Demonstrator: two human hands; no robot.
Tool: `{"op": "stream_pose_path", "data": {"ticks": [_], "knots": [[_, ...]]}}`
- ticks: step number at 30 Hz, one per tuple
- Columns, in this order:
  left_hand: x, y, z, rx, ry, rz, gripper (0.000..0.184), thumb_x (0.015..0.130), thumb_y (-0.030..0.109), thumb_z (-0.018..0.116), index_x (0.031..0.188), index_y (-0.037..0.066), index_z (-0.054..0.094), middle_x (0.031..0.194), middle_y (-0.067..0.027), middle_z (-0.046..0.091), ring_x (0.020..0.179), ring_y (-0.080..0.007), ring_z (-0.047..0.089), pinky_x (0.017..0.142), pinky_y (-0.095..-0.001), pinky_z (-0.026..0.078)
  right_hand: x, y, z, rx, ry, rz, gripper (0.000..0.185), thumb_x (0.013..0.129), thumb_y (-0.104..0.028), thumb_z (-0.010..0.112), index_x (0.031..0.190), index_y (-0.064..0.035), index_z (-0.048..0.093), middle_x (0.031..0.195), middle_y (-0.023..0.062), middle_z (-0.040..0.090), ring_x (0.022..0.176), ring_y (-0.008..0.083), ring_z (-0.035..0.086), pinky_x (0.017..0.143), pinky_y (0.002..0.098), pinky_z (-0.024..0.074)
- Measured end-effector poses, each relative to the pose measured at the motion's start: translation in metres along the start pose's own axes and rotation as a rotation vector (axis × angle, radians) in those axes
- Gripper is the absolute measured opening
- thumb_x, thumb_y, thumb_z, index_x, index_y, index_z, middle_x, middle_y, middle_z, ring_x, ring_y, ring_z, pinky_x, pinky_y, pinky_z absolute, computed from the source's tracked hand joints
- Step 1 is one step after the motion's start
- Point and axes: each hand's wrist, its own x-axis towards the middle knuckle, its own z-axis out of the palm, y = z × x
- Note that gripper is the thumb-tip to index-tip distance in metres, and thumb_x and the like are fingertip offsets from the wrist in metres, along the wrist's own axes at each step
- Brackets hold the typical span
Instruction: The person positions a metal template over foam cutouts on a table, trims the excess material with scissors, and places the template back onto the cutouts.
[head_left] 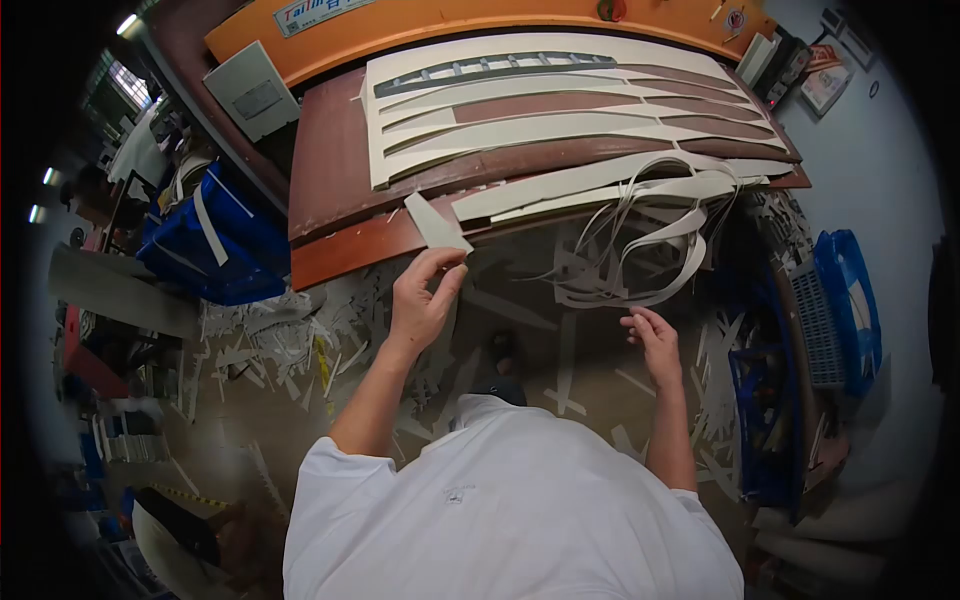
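My left hand (425, 297) is raised at the front edge of the work board, thumb and fingers closed on the lower end of a small, flat off-white piece of sheet material (436, 222). The piece's upper end lies over the reddish-brown board (355, 250). To the right, my right hand (655, 345) is in the air with its fingers loosely bent and parted. Just above its fingertips hangs a loose tangle of thin off-white strips (690, 225), looping down past the board's edge. I see no strip clearly gripped by that hand.
A cut off-white sheet (540, 128) with long curved openings lies on the board, a dark slotted template (495, 70) on its far part. Behind stands an orange machine (500, 25). Scraps (270, 345) litter the floor. Blue bags (215, 240) stand left, a blue basket (820, 325) right.
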Motion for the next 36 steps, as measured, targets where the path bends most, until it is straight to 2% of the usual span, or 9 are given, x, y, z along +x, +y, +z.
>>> {"op": "stream_pose_path", "data": {"ticks": [10, 15, 21, 23, 25, 26, 30, 33, 36], "knots": [[0.097, -0.04, 0.103, -0.106, -0.212, 0.147, 0.018, 0.088, 0.014, 0.069, 0.102, 0.003, 0.064, 0.099, -0.0115, 0.065, 0.092, -0.0315, 0.064, 0.079, -0.0389, 0.052, 0.139, -0.14, 0.005, -0.177, 0.08, -0.258, 0.033, 0.103, -0.015, 0.051, 0.13, 0.003, 0.057, 0.113, 0.0121, 0.068, 0.102, 0.0144, 0.062, 0.086, 0.0274, 0.0489], [0.08, -0.06, 0.119, -0.1, -0.197, 0.099, 0.022, 0.089, 0.021, 0.069, 0.101, 0.003, 0.065, 0.099, -0.0111, 0.065, 0.094, -0.0301, 0.063, 0.079, -0.0396, 0.052, 0.193, -0.176, 0.044, -0.393, -0.22, -0.312, 0.034, 0.104, -0.013, 0.048, 0.132, 0.0043, 0.054, 0.119, 0.0154, 0.065, 0.108, 0.0185, 0.061, 0.095, 0.0327, 0.0478], [0.01, -0.046, 0.124, -0.081, 0.208, -0.399, 0.026, 0.092, 0.023, 0.067, 0.108, 0.002, 0.066, 0.1, -0.0104, 0.067, 0.088, -0.024, 0.067, 0.076, -0.0344, 0.053, 0.219, -0.188, 0.134, -0.601, -1.006, -0.59, 0.03, 0.094, -0.005, 0.054, 0.123, 0.0025, 0.06, 0.118, 0.0154, 0.064, 0.111, 0.0277, 0.06, 0.095, 0.0369, 0.0456], [-0.045, -0.059, 0.158, -0.116, 0.547, -0.823, 0.027, 0.093, 0.023, 0.068, 0.109, 0.001, 0.066, 0.1, -0.0107, 0.068, 0.088, -0.0199, 0.067, 0.078, -0.0319, 0.053, 0.217, -0.187, 0.158, -0.625, -1.192, -0.741, 0.03, 0.093, -0.004, 0.056, 0.122, 0.0028, 0.06, 0.121, 0.0163, 0.062, 0.113, 0.0289, 0.059, 0.096, 0.0376, 0.0458], [-0.157, -0.121, 0.238, 0.118, 0.996, -0.901, 0.026, 0.092, 0.022, 0.068, 0.106, 0.001, 0.066, 0.096, -0.0129, 0.07, 0.084, -0.0217, 0.069, 0.071, -0.0341, 0.054, 0.222, -0.17, 0.17, -0.571, -1.297, -0.855, 0.03, 0.093, -0.003, 0.056, 0.123, 0.0032, 0.059, 0.126, 0.0172, 0.059, 0.116, 0.0293, 0.058, 0.098, 0.0398, 0.0458], [-0.212, -0.124, 0.279, 0.0, 1.214, -1.084, 0.024, 0.091, 0.021, 0.068, 0.101, -0.001, 0.067, 0.092, -0.0159, 0.069, 0.085, -0.024, 0.069, 0.071, -0.0355, 0.053, 0.216, -0.167, 0.173, -0.524, -1.319, -0.703, 0.03, 0.094, -0.006, 0.057, 0.123, 0.0035, 0.059, 0.129, 0.0182, 0.056, 0.118, 0.0313, 0.057, 0.101, 0.0403, 0.0453], [-0.426, -0.044, 0.473, 0.207, 0.921, -2.02, 0.039, 0.091, 0.038, 0.061, 0.099, 0.002, 0.072, 0.094, -0.0226, 0.069, 0.087, -0.0358, 0.069, 0.079, -0.0454, 0.053, 0.238, -0.132, 0.175, -0.547, -1.299, -0.873, 0.032, 0.094, -0.011, 0.059, 0.122, 0.0039, 0.059, 0.128, 0.0184, 0.056, 0.116, 0.0341, 0.057, 0.098, 0.0391, 0.0464], [-0.454, 0.04, 0.539, 0.08, 0.714, -2.197, 0.035, 0.09, 0.037, 0.063, 0.096, 0.005, 0.073, 0.091, -0.0222, 0.069, 0.082, -0.0358, 0.068, 0.074, -0.0451, 0.053, 0.238, -0.122, 0.174, -0.573, -1.231, -0.988, 0.031, 0.094, -0.013, 0.059, 0.121, 0.0033, 0.06, 0.125, 0.0184, 0.058, 0.113, 0.0342, 0.059, 0.096, 0.0401, 0.0473], [-0.451, 0.033, 0.548, 0.119, 0.805, -2.093, 0.031, 0.088, 0.036, 0.064, 0.093, 0.007, 0.074, 0.088, -0.0219, 0.069, 0.077, -0.0358, 0.067, 0.07, -0.0448, 0.053, 0.241, -0.115, 0.173, -0.634, -1.183, -1.13, 0.036, 0.097, -0.021, 0.058, 0.123, 0.0039, 0.06, 0.124, 0.0169, 0.059, 0.113, 0.0327, 0.059, 0.097, 0.0399, 0.0466]]}}
